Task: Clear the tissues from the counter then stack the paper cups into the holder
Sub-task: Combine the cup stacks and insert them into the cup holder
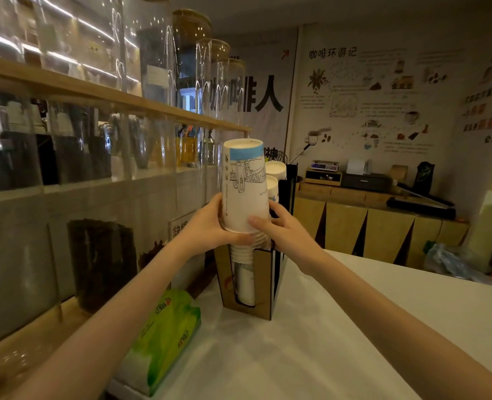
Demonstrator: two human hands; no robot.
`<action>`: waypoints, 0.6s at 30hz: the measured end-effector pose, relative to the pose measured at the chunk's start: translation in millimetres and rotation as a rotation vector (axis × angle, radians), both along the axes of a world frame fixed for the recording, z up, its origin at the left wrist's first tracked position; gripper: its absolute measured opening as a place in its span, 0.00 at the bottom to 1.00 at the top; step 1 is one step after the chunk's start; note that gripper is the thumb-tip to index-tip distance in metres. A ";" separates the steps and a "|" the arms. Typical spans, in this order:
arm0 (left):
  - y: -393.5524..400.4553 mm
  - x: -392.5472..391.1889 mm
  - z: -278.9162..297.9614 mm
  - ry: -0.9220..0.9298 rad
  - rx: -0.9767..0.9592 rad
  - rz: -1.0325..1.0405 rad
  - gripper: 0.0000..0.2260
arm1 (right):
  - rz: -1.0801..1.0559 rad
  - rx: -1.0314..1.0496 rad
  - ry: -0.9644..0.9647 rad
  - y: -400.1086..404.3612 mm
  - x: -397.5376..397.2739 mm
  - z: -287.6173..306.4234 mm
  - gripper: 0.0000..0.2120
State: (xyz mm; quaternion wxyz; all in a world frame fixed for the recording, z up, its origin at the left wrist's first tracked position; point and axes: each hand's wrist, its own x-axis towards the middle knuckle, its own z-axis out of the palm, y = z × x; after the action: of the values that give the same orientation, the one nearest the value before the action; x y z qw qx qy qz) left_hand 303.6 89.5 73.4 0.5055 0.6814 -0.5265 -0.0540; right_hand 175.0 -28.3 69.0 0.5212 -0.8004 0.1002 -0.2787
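A stack of white paper cups (244, 186), upside down with blue line art, stands in a brown cardboard cup holder (263, 284) on the white counter (340, 327). My left hand (213, 223) grips the stack's left side just above the holder. On the right side, my right hand (279, 229) wraps around the rims. The lower cups show through the holder's front slot. A green tissue pack (169, 336) lies at the counter's left edge, under my left forearm.
More cup stacks (275, 174) sit in black holders behind the brown one. A wooden shelf with tall glass jars (158, 70) runs along the left. A low wooden cabinet (377, 226) with a scale and devices lines the far wall.
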 end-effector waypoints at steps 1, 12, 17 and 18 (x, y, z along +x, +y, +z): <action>-0.4 -0.7 -2.8 -0.012 0.024 0.005 0.44 | -0.006 0.025 0.018 -0.2 -1.1 -2.9 0.29; -5.2 1.9 -17.2 -0.037 0.137 0.034 0.29 | -0.067 0.357 0.265 -17.5 5.0 -55.9 0.34; -6.6 0.1 -17.9 -0.039 0.077 0.064 0.33 | -0.109 0.306 0.283 -19.2 4.3 -65.9 0.32; -6.5 -1.3 -16.6 -0.037 0.067 0.070 0.33 | -0.112 0.309 0.293 -19.1 4.0 -64.1 0.31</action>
State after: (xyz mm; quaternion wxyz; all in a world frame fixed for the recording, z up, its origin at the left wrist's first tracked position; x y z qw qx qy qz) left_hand 302.2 83.0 56.8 0.4745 0.7168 -0.5093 -0.0412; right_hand 179.0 -47.5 4.9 0.6012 -0.7362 0.2606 -0.1693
